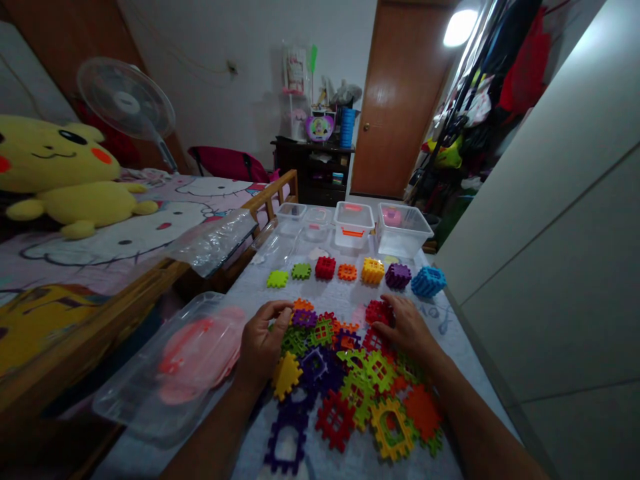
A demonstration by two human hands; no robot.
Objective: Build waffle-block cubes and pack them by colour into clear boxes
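Overlapping in a heap on the near part of the bench [470,387], the plastic tiles [356,390] partly hide one another; the dark purple ones blur together. They are notch-edged, red, yellow, green, purple and orange, some with window cutouts. The left hand [264,339] curls at their left edge, the right hand [406,327] parts thumb and fingers beside red tiles [377,312]; whether either pinches, I cannot tell.
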